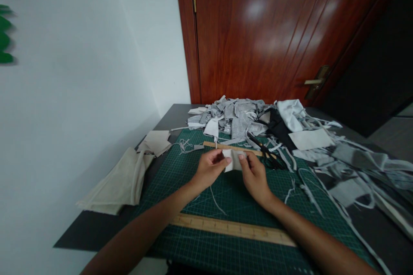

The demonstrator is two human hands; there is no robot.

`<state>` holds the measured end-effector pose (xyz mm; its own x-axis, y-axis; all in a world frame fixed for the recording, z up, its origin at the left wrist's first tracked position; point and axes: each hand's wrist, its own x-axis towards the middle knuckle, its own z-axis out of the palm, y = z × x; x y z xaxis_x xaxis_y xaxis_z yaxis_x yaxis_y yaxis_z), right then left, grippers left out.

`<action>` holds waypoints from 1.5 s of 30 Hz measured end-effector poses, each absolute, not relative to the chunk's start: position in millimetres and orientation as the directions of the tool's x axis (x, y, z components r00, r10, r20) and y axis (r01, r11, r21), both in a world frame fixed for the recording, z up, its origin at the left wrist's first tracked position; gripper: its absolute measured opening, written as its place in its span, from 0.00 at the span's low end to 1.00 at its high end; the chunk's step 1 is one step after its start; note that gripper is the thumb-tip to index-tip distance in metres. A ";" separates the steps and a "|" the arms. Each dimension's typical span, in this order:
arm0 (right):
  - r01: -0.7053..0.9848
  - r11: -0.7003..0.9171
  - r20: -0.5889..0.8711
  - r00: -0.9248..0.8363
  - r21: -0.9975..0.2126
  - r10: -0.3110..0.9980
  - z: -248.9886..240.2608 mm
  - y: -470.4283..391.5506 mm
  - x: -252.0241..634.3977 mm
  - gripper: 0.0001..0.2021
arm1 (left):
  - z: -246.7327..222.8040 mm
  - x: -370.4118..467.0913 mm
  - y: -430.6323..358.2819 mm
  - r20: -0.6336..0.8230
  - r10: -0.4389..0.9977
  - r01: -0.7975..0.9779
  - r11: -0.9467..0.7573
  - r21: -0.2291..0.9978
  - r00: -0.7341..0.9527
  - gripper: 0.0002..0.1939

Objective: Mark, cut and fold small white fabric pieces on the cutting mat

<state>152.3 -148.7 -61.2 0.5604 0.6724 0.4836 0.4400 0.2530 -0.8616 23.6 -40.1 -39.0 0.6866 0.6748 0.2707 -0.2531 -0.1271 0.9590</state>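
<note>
Between my two hands is a small off-white piece of fabric (235,161), raised over the green cutting mat (193,189). My left hand (209,166) pinches its left edge, thumb on the front. On the other side, my right hand (255,176) grips the right edge with thumb and fingers. The cloth looks folded or creased down its middle. Just beyond my right hand lie black-handled scissors (266,152). A thin wooden ruler (209,144) runs behind the hands, and a loose thread (217,203) lies on the mat below them.
A wider wooden ruler (232,227) crosses the mat near me. Grey and white fabric scraps (238,116) are heaped at the back, with more strips (350,189) along the right. Folded beige cloth (119,182) lies left, beside the white wall. A wooden door (251,34) stands behind the table.
</note>
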 end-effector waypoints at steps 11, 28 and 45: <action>0.234 0.294 0.375 0.598 -0.927 0.708 -57.0 -143.2 151.1 0.17 | -41.0 22.3 -34.8 0.274 0.807 -0.218 -0.184 0.958 0.523 0.17; 0.441 0.375 0.568 0.488 -0.815 0.662 -69.4 -141.4 158.1 0.16 | -36.8 19.6 -35.3 0.283 0.613 0.005 -0.424 0.905 0.738 0.20; 0.306 0.291 0.418 0.549 -0.906 0.723 -65.0 -140.1 159.1 0.12 | -33.2 18.4 -38.7 0.320 0.736 -0.012 -0.391 0.920 0.596 0.18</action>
<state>159.1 -140.1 -65.0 0.5495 0.7235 0.4179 0.3058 0.2914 -0.9064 18.4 -38.7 -33.2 0.5959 0.7364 0.3203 -0.0116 -0.3909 0.9203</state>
